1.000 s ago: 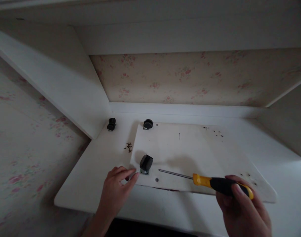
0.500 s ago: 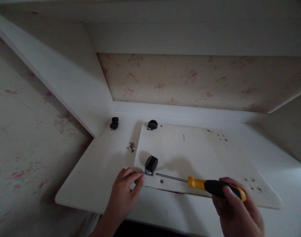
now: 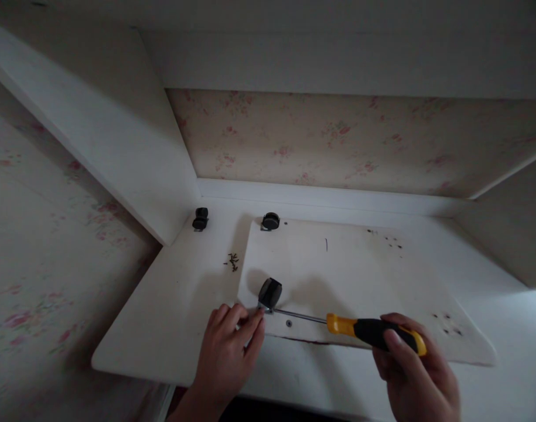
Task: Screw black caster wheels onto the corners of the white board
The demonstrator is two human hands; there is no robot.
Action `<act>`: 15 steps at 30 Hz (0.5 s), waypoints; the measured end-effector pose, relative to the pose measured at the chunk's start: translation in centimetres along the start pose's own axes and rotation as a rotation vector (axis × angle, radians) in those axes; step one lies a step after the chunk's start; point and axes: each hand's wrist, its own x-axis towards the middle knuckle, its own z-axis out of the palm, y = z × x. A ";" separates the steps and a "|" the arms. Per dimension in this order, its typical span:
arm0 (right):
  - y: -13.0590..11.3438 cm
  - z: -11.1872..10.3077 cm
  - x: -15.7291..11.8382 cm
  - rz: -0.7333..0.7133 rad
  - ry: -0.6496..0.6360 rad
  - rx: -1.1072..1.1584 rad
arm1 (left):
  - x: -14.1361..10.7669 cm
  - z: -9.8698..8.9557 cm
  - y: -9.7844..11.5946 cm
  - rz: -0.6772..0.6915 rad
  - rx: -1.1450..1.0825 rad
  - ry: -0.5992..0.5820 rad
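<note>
While the screwdriver point(image 3: 347, 326) is gripped in the right hand point(image 3: 419, 375), its yellow-and-black handle is enclosed by curled fingers, with the thumb laid along the near side. The shaft point(image 3: 300, 316) is pointed leftward and held low over a white board point(image 3: 359, 281), its tip brought to the metal mounting plate point(image 3: 265, 307) of the nearest caster point(image 3: 270, 293); whether the plate is touched by the tip cannot be told. This black twin-wheel caster is set at the near left corner of the board, with its wheels turned upward. By the left hand point(image 3: 230, 346), the near edge of the plate is met with thumb and forefinger drawn close together, the other fingers being bent; whether anything small is pinched between them cannot be made out. Just right of the plate, a small round fitting point(image 3: 289, 323) is seen in the board. At the far left corner a second caster point(image 3: 271, 221) is placed, and a third caster point(image 3: 200, 218) is laid apart on the white desktop point(image 3: 153, 328). Between that one and the near caster, a small pile of dark screws point(image 3: 232, 262) is scattered beside the board's left edge. Toward the board's right end, clusters of dark holes point(image 3: 447, 324) are shown. Behind the desktop, floral wallpaper point(image 3: 272, 135) is framed by white panels point(image 3: 118, 129).
</note>
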 end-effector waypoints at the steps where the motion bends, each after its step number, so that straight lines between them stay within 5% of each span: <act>1: 0.0 0.0 0.0 -0.001 -0.001 -0.001 | 0.0 0.0 0.0 0.001 -0.010 0.001; 9: -0.5 -0.4 0.4 0.046 0.082 0.038 | -0.1 -0.3 -0.5 -0.034 -0.074 0.020; 15: -1.1 -2.0 1.2 -0.046 0.166 0.105 | -0.2 -1.0 -5.4 -0.202 -0.051 0.122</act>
